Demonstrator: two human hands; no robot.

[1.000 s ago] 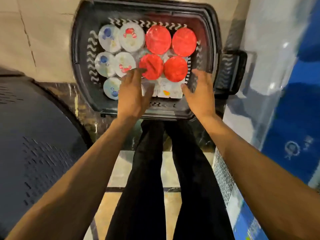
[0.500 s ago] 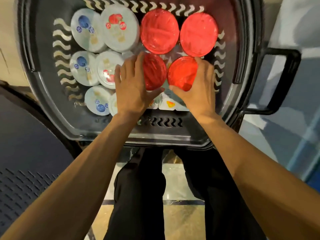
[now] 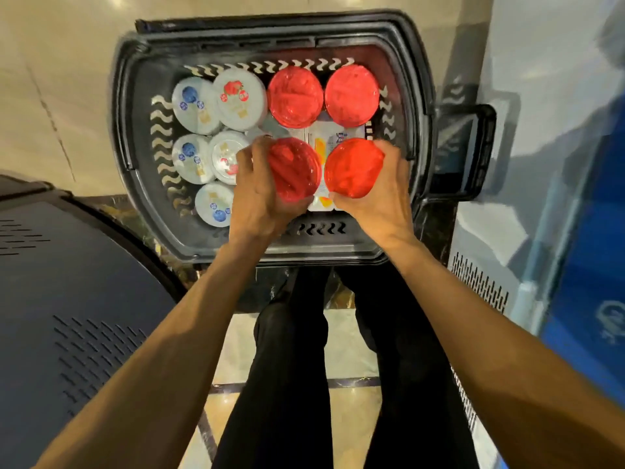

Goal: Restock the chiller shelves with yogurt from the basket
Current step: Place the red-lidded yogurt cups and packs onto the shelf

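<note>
A black plastic basket [image 3: 132, 137] sits on the floor in front of my legs, packed with yogurt. My left hand [image 3: 257, 198] grips a red-lidded yogurt tub [image 3: 295, 169], fingers curled round its rim. My right hand [image 3: 378, 194] grips a second red-lidded tub [image 3: 351, 167] beside it. Both tubs sit above the lower layer of white yogurt packs [image 3: 321, 147]. Two more red-lidded tubs [image 3: 295, 96] [image 3: 351, 95] stand at the basket's far side. Several white cups with blue or red fruit labels [image 3: 192, 106] fill the left half.
The basket's black handle [image 3: 470, 150] hangs down on its right side. A dark perforated cabinet surface [image 3: 67, 316] lies at the left. The chiller's glass door and blue panel [image 3: 581, 231] stand at the right. Tiled floor runs under my legs.
Both hands have closed round the two near red-lidded tubs and lifted them slightly toward me, uncovering white packs beneath. The camera has pulled back from the basket.
</note>
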